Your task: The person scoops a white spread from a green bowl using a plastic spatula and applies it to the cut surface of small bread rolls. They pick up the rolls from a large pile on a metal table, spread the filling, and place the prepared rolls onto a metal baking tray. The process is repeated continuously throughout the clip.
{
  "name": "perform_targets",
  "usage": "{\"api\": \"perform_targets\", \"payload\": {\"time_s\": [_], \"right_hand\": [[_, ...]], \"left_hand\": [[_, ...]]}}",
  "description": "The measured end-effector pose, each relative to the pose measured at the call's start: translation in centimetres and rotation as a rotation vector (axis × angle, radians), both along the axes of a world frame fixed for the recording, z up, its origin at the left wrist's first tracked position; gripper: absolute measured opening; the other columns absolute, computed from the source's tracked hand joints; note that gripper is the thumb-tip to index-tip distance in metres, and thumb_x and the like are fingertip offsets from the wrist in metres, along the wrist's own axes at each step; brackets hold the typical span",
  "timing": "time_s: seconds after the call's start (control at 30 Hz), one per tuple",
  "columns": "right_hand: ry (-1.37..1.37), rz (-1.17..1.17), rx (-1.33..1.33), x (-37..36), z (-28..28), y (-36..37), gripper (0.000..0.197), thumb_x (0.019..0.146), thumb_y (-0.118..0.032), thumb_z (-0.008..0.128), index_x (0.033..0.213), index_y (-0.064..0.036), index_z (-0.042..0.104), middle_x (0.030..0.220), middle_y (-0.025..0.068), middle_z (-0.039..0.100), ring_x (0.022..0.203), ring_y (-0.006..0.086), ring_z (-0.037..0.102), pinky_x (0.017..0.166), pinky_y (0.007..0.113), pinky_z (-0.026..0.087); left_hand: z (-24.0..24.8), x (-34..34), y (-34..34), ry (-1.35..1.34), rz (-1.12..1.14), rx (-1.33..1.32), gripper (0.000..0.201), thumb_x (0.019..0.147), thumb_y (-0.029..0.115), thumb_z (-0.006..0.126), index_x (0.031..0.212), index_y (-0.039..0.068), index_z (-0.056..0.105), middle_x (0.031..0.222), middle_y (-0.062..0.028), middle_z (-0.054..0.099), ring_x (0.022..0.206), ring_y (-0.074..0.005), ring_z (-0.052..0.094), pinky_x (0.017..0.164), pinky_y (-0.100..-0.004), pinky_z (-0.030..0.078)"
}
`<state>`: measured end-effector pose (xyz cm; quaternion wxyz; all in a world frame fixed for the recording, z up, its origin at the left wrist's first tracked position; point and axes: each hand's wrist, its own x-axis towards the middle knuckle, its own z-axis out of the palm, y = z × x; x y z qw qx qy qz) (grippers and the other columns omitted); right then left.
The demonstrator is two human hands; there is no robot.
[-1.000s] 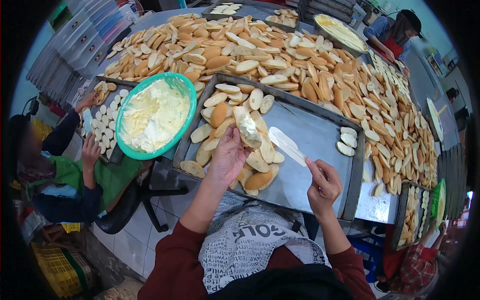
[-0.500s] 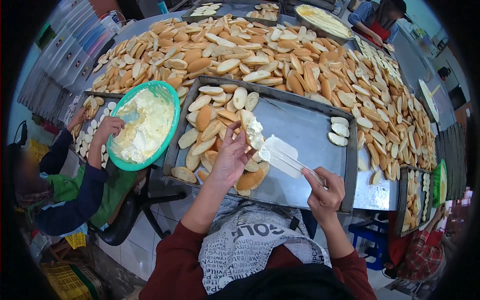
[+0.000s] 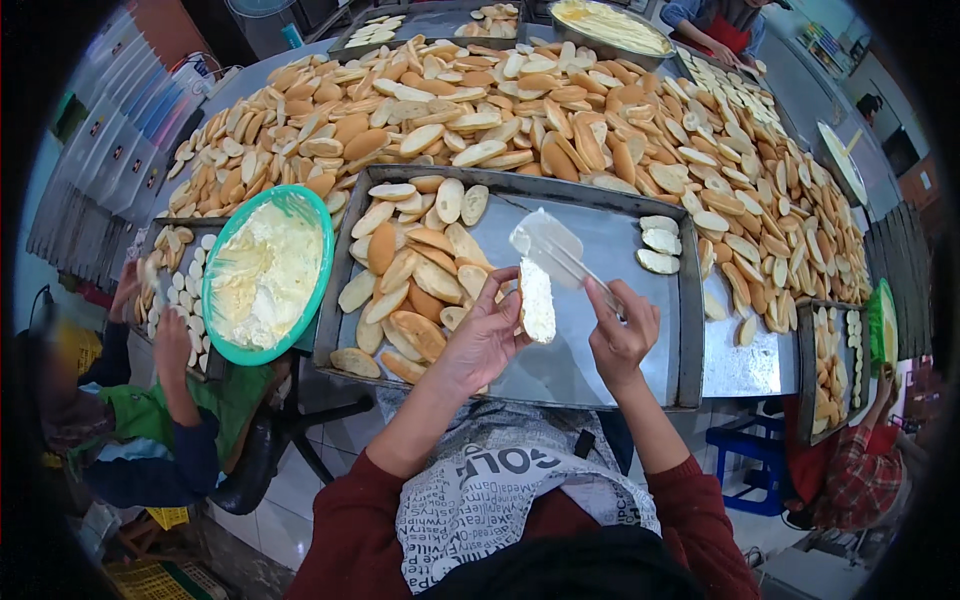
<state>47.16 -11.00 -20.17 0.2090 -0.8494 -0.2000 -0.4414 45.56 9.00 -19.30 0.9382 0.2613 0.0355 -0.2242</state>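
Note:
My left hand (image 3: 488, 340) grips a halved oval bread slice (image 3: 537, 302) whose upturned face is covered with white cream. In my right hand (image 3: 625, 335) is a spatula (image 3: 550, 243) with a pale, cream-smeared blade, held just above the slice's far end. Both hands are over a large metal tray (image 3: 600, 378). Plain bread halves (image 3: 402, 270) are heaped on the tray's left side. Several cream-covered slices (image 3: 660, 245) lie in a short column by its right wall. A green-rimmed basin (image 3: 262, 353) of cream stands left of the tray.
A big mound of bread halves (image 3: 480, 120) spreads across the table behind the tray. At left, a co-worker's hand (image 3: 172, 345) is near another tray of small slices. A round pan of cream (image 3: 610, 32) sits at the back. Blue stool (image 3: 745, 465) stands at lower right.
The bread slice has turned toward me, and its cream lump is now spread over the face. My right hand and spatula have shifted slightly left and away. The co-worker's hand has left the basin.

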Motion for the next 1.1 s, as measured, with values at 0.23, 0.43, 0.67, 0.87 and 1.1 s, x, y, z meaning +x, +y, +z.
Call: {"api": "perform_targets", "payload": {"time_s": [0.23, 0.43, 0.67, 0.87, 1.1], "right_hand": [[0.501, 0.007, 0.657, -1.5, 1.4, -0.9, 0.037, 0.08, 0.006, 0.06, 0.11, -0.0132, 0.068, 0.091, 0.0037, 0.061, 0.072, 0.0098, 0.052, 0.062, 0.023, 0.039], [0.514, -0.026, 0.938, -4.4, 2.2, -5.3, 0.028, 0.087, 0.001, 0.058, 0.113, -0.0071, 0.065, 0.094, 0.0017, 0.059, 0.084, 0.0078, 0.053, 0.071, 0.019, 0.041], [0.421, -0.174, 1.105, -6.8, 2.1, -9.2, 0.029, 0.088, -0.002, 0.058, 0.116, -0.0073, 0.063, 0.095, 0.0017, 0.06, 0.085, 0.0074, 0.052, 0.079, 0.02, 0.04], [0.421, -0.254, 1.116, -8.3, 1.8, -11.3, 0.028, 0.088, -0.002, 0.058, 0.116, -0.0064, 0.063, 0.095, 0.0016, 0.061, 0.088, 0.0069, 0.052, 0.081, 0.02, 0.04], [0.419, -0.252, 1.167, -8.9, 1.2, -12.5, 0.03, 0.089, -0.003, 0.058, 0.118, -0.0019, 0.06, 0.099, 0.0017, 0.059, 0.093, 0.0078, 0.051, 0.084, 0.019, 0.039]], "left_hand": [[0.0, 0.7, -1.3, -0.013, -0.012, 0.046, 0.049, 0.091, 0.011, 0.055, 0.132, 0.016, 0.028, 0.119, -0.0044, 0.05, 0.106, -0.0187, 0.056, 0.091, -0.0381, 0.048], [-1.8, 4.4, -4.5, -0.095, -0.165, 0.294, 0.045, 0.091, 0.009, 0.054, 0.13, 0.013, 0.031, 0.118, -0.0072, 0.048, 0.111, -0.0196, 0.052, 0.092, -0.0368, 0.047], [-6.5, 8.3, -12.4, -0.267, -0.247, 0.676, 0.047, 0.085, 0.017, 0.062, 0.123, 0.006, 0.036, 0.111, -0.0097, 0.049, 0.096, -0.0172, 0.056, 0.082, -0.0327, 0.051], [-9.6, 10.1, -17.0, -0.639, -0.166, 1.106, 0.048, 0.072, 0.017, 0.072, 0.107, 0.004, 0.042, 0.103, -0.0117, 0.052, 0.086, -0.0205, 0.059, 0.072, -0.0329, 0.049], [-10.6, 11.4, -20.2, -0.955, 0.205, 1.515, 0.044, 0.062, 0.016, 0.074, 0.098, 0.005, 0.051, 0.097, -0.0133, 0.051, 0.09, -0.0325, 0.051, 0.08, -0.0404, 0.043]]}}
